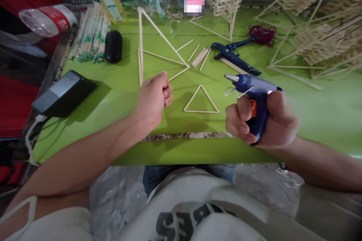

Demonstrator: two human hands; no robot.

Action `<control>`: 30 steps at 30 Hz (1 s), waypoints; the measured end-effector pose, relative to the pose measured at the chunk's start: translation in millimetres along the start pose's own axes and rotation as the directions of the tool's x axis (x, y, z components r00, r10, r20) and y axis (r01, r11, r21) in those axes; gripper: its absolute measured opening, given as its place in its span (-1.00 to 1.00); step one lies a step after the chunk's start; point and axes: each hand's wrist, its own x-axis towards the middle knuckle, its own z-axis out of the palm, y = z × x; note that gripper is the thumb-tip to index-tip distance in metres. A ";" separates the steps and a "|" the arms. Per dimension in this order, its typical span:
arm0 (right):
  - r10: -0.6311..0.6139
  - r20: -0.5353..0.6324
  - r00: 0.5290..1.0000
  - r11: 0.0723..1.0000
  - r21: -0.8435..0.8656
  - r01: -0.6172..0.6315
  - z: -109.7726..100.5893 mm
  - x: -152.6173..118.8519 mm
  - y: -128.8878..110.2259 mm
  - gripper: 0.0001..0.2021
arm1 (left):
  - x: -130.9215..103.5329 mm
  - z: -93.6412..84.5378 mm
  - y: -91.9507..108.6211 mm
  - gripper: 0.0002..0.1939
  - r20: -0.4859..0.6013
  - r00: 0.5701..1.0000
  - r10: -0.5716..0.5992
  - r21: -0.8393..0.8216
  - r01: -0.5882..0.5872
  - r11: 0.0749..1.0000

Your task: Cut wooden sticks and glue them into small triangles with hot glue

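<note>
My right hand (pixel 263 120) is wrapped round a blue hot glue gun (pixel 258 86) with an orange trigger. Its metal nozzle points left, above the green table. My left hand (pixel 155 96) is closed in a fist at the near corner of a frame of thin wooden sticks (pixel 161 28); the hand hides that corner, and whatever the fingers hold does not show. Between my hands a small triangle of sticks (pixel 201 112) lies flat on the table. Several short cut sticks (pixel 200 57) lie beyond it, beside a dark blue cutter (pixel 237 58).
Bundled wrapped sticks (pixel 92 32), a black case (pixel 113 46) and a dark box with a cable (pixel 65 92) stand at the left. Behind are a yellow liquid bottle (pixel 109 2) and a plastic bottle (pixel 48 20). Stick structures (pixel 316 45) and purple thread (pixel 262 35) occupy the right back.
</note>
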 end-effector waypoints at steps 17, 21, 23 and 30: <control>0.162 -0.002 0.987 0.986 0.031 -0.162 18.3 2.8 16.5 -0.47 | -27.8 16.0 -19.7 -0.68 0.443 0.843 0.306 -0.049 -0.317 0.947; 0.149 0.006 0.989 0.988 0.027 -0.149 17.4 1.5 17.9 -0.46 | -27.3 15.3 -19.8 -0.68 0.395 0.835 0.384 -0.054 -0.396 0.917; 0.157 -0.008 0.988 0.987 0.027 -0.156 15.8 0.5 16.5 -0.46 | -24.1 12.9 -20.5 -0.68 0.357 0.833 0.422 -0.050 -0.434 0.899; -0.031 -0.042 0.999 0.999 -0.024 0.030 -0.7 1.6 -9.2 -0.46 | 2.9 1.3 -7.6 -0.64 0.042 0.947 0.319 0.055 -0.321 0.945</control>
